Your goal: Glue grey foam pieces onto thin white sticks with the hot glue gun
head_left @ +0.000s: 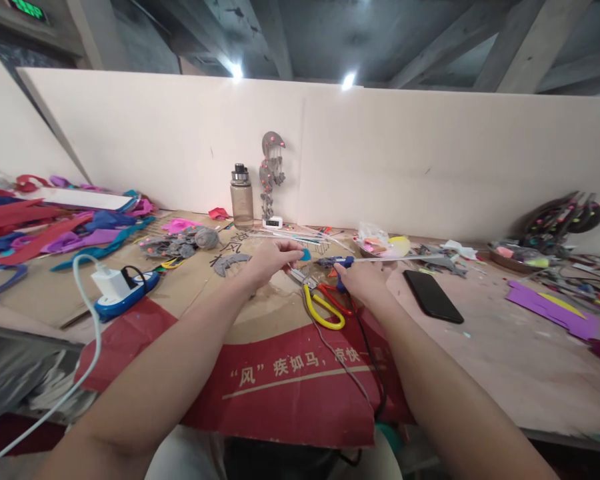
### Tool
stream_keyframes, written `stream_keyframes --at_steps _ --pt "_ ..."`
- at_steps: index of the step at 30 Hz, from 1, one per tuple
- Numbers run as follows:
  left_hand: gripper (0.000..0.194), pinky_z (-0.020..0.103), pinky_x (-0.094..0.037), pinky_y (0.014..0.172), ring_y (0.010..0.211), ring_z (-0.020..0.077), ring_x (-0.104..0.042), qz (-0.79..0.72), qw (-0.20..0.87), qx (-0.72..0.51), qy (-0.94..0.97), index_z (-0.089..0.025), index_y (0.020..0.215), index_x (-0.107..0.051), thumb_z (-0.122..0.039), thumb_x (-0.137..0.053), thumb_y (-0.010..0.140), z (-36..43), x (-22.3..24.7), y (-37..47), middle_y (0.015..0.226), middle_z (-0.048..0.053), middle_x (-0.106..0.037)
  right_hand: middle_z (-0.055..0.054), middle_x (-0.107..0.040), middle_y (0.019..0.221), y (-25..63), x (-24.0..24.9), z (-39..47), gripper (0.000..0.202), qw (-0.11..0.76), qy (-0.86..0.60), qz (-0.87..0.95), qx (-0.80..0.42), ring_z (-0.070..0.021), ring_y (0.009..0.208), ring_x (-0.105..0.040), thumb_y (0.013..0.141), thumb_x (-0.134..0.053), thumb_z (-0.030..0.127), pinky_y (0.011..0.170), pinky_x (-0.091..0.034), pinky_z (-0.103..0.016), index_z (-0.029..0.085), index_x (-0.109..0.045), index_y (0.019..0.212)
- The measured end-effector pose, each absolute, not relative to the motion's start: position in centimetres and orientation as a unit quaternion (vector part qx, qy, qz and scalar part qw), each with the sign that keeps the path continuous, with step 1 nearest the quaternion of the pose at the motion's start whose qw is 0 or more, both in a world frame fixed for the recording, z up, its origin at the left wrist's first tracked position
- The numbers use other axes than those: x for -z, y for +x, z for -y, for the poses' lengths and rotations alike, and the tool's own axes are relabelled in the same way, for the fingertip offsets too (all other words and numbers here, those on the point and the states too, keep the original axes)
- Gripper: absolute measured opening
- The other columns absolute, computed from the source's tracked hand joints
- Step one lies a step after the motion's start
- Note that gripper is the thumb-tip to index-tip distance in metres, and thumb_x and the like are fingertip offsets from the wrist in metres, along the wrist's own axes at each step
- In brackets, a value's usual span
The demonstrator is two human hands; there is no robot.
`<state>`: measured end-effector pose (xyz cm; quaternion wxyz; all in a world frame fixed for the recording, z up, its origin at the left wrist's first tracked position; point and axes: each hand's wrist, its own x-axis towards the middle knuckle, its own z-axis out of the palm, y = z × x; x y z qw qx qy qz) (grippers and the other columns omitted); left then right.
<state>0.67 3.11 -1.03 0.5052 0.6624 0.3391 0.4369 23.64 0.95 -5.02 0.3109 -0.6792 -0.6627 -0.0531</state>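
A person's left hand (273,259) pinches a small teal piece (305,255) over the cardboard-covered tabletop (480,347), while the right hand (363,279) closes around a blue glue gun (341,263), nozzle toward the piece, scissors (323,301) lying just below.

Both forearms are bare, no sleeves, with nothing on the hands (273,260).

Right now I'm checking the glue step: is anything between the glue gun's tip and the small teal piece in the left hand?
Nothing visible. The glue gun in the right hand points toward the teal piece pinched by the left hand; the scissors lie below.
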Motion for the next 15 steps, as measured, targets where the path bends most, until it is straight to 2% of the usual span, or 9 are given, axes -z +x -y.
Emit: stream_keyframes --at_steps 2,4,6,9,15 --pt "0.018 0.019 -0.041 0.045 0.046 0.0071 -0.049 -0.352 0.482 -0.430 0.677 -0.014 0.076 -0.068 -0.030 -0.070 0.067 -2.9 0.9 0.8 0.055 -0.002 -0.057 -0.021 -0.067 0.084 22.9 4.0 0.0 0.034 0.327 -0.694 0.636 0.077 -0.0307 0.092 -0.059 0.084 -0.052 0.044 0.084 -0.041 -0.047 0.014 -0.064 0.074" --pt "0.017 0.019 -0.041 0.044 0.046 0.0072 -0.049 -0.363 0.458 -0.422 0.693 -0.014 0.076 -0.068 -0.029 -0.069 0.067 -2.7 0.9 0.9 0.055 -0.003 -0.057 -0.011 -0.066 0.077 21.9 3.0 0.8 0.029 0.365 -0.656 0.660 0.009 -0.0210 0.077 -0.059 0.087 -0.047 0.038 0.076 -0.043 -0.036 0.017 -0.062 0.074" --pt "0.015 0.018 -0.040 0.044 0.046 0.0071 -0.048 -0.368 0.441 -0.415 0.706 -0.015 0.076 -0.068 -0.028 -0.068 0.068 -2.5 0.9 1.1 0.055 -0.003 -0.056 -0.004 -0.064 0.076 20.9 2.2 1.4 0.022 0.417 -0.594 0.686 -0.049 -0.0159 0.070 -0.056 0.088 -0.045 0.032 0.070 -0.042 -0.029 0.018 -0.060 0.080" --pt "0.015 0.019 -0.041 0.044 0.046 0.0071 -0.049 -0.377 0.426 -0.398 0.719 -0.015 0.076 -0.068 -0.028 -0.067 0.069 -2.2 1.0 1.2 0.057 -0.002 -0.058 -0.002 -0.063 0.078 19.7 1.7 2.1 0.016 0.450 -0.539 0.709 -0.064 -0.0139 0.070 -0.054 0.087 -0.048 0.028 0.068 -0.040 -0.026 0.017 -0.060 0.085" --pt "0.016 0.019 -0.043 0.047 0.048 0.0080 -0.051 -0.380 0.400 -0.374 0.746 -0.015 0.076 -0.069 -0.030 -0.066 0.070 -1.7 0.9 1.4 0.059 -0.001 -0.061 -0.005 -0.064 0.081 18.6 1.9 2.5 0.012 0.429 -0.525 0.734 -0.041 -0.0160 0.075 -0.054 0.086 -0.052 0.024 0.070 -0.040 -0.029 0.017 -0.062 0.086"
